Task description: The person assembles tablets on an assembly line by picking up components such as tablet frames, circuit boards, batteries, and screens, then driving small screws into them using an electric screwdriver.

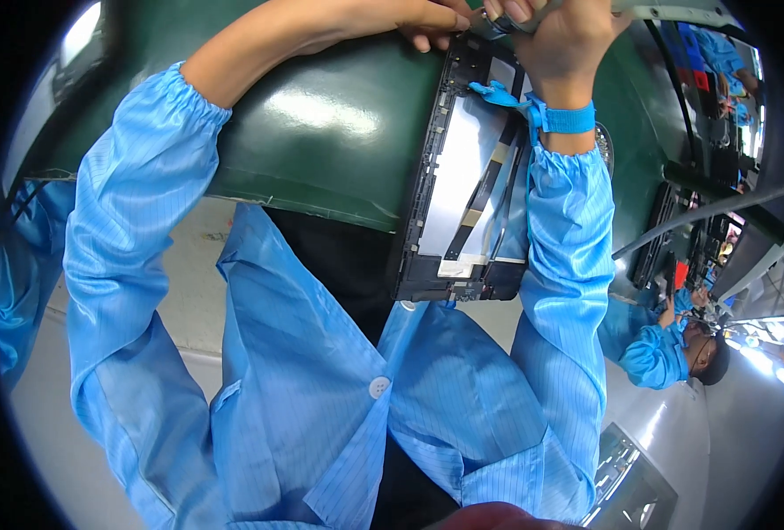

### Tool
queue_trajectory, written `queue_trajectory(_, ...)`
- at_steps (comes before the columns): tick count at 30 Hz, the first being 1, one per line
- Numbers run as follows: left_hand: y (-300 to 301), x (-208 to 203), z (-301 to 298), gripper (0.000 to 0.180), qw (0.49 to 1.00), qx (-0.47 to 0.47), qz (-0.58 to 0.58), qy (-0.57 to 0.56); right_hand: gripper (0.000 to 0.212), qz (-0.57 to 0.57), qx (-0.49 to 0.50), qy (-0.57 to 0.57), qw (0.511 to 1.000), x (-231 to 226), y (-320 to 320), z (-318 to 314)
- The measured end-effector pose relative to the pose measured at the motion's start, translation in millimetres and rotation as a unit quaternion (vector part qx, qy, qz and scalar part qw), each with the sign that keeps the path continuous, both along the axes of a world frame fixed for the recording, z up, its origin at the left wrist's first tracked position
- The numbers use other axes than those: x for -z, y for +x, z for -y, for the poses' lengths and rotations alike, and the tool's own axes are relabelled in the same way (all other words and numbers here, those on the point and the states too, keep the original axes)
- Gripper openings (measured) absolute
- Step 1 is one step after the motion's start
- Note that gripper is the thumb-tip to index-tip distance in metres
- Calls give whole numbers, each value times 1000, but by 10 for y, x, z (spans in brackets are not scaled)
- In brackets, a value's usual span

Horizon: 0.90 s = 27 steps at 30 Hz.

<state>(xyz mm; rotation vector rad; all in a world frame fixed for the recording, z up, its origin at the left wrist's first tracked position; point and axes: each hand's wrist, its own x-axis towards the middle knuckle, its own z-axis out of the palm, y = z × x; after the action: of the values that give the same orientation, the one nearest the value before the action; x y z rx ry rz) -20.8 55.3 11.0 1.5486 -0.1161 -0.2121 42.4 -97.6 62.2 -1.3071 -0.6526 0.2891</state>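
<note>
An opened tablet-like device [483,185] with a black frame, a shiny silver plate and dark ribbon cables lies lengthwise over the green table's near edge. At its far left corner is my left hand [431,22], fingers bent and fingertips against the frame. My right hand [568,40] is above the far end, its fingers closed around a greyish object with a metallic part [498,22]; its kind I cannot make out. A blue wrist strap [568,118] circles my right wrist, its clip end over the device. The top of the picture cuts off both hands.
The green tabletop [321,159] is glossy. A grey rod or cable [710,212] slants in at the right. Beyond it a person in blue [666,353] sits near dark devices and red parts. Another blue sleeve [30,274] shows at the far left.
</note>
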Motion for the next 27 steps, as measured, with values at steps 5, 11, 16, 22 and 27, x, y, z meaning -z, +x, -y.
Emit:
queue_trajectory(5,61,-6,6,17,1000,4,2,28,15,-5,41,24,999,-114,-86,-2)
queue_trajectory(11,-218,186,59,36,954,-186,124,199,26,3,83,76,994,-320,5,272)
queue_trajectory(16,-1710,-254,856,77,896,-25,207,391,24,16,163,57,985,-357,172,837)
queue_trajectory(22,-1793,-31,1211,91,859,-26,232,455,19,10,209,43,977,-323,195,1069)
queue_trajectory(27,-1157,57,940,88,840,-52,250,479,16,25,194,69,978,-301,291,1220)
